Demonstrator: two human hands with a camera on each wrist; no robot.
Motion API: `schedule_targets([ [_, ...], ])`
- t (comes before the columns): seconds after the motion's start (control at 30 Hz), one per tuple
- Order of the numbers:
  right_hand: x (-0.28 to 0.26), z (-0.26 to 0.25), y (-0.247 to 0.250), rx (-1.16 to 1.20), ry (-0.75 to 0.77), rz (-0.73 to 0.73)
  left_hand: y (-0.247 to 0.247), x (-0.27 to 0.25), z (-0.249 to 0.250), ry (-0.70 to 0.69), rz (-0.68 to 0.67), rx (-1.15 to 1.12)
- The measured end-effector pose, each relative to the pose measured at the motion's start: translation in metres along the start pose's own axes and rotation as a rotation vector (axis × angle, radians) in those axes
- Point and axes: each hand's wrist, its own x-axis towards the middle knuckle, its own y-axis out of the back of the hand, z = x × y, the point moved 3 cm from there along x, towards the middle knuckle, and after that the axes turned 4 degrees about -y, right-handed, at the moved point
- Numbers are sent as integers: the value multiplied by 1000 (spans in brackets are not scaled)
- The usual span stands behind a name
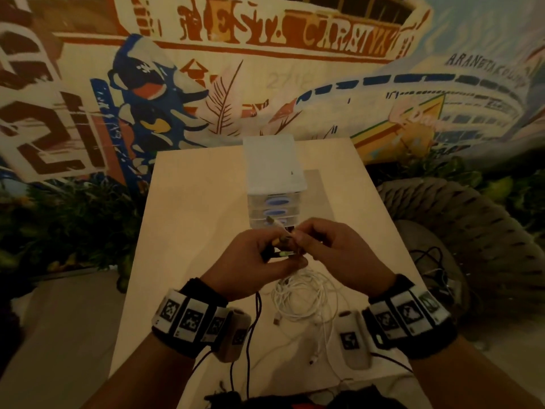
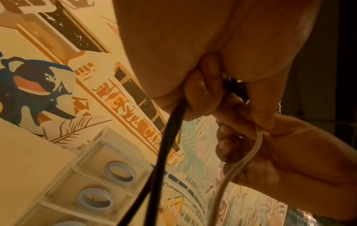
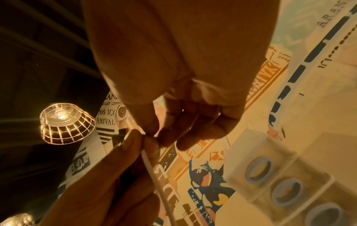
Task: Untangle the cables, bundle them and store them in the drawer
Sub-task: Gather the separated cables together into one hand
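With your left hand [image 1: 256, 259] gripping the black cable [image 2: 170, 137] and your right hand [image 1: 333, 251] pinching the white cable [image 1: 303, 296], a hard pull risked tightening the tangle.

Both hands [image 1: 290, 255] raised, fingers pinched.

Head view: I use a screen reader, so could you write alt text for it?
Two hands, left hand and right hand, meet above a pale wooden table, pinching the ends of a thin white cable and a thin black cable. The white cable's loose loops lie below them. Behind stands a small clear plastic drawer unit with blue oval handles.
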Motion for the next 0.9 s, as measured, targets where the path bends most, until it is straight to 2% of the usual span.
schedule_targets([
  [0.17, 5, -2, -4, 122, 3, 78, 12, -1, 3, 5, 76, 75],
  [0.33, -1, -7, -8, 154, 25, 184, 15, -4, 3, 158, 392, -75],
  [0.4, -4, -9, -15, 129, 41, 165, 13, -3, 6, 167, 415, -118],
  [0.47, -7, -14, -24, 84, 66, 133, 10, -1, 12, 164, 383, -144],
  [0.63, -3, -22, -44, 47, 97, 112, 4, 2, 13, 99, 371, -219],
  [0.8, -6, -2, -38, -182, 145, 9, 18, 5, 14, 65, 537, -131],
  [0.9, -17, 30, -15, -337, 122, -31, 33, 2, 16, 71, 648, -307],
])
